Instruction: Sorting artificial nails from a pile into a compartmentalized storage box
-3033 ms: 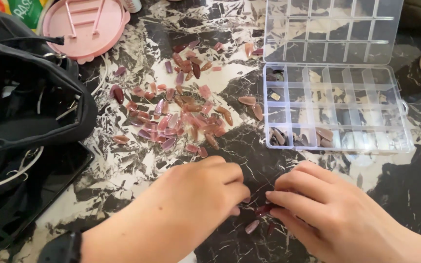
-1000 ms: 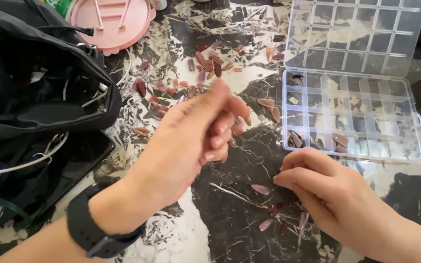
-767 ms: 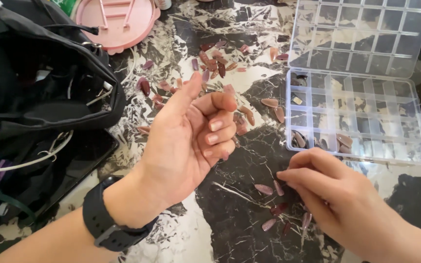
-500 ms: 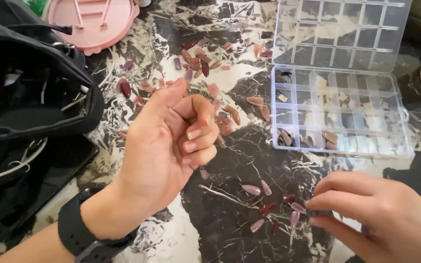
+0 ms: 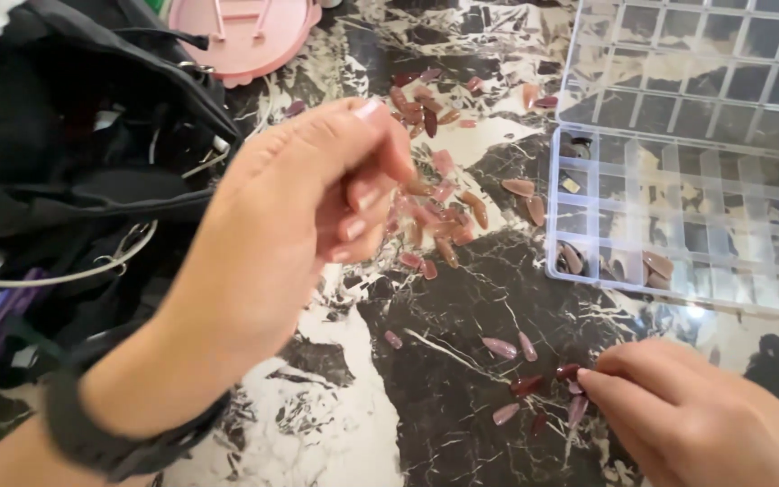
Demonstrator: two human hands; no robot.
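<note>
Left hand (image 5: 290, 216) has lifted higher, fingers curled, grip unclear. Right hand (image 5: 687, 415) pinches small press-on nails (image 5: 534, 383) near the table's bottom edge, organiser box (image 5: 678, 216) well apart

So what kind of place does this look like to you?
Probably a home table or countertop used for nail craft: a marble-patterned surface strewn with loose press-on nails, a clear compartment organizer box beside them, and an open black bag.

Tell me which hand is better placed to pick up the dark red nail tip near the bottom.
Right. The right hand rests on the table with its fingertips beside the dark red tip; the left hand is raised, curled, over the pile farther up.
</note>
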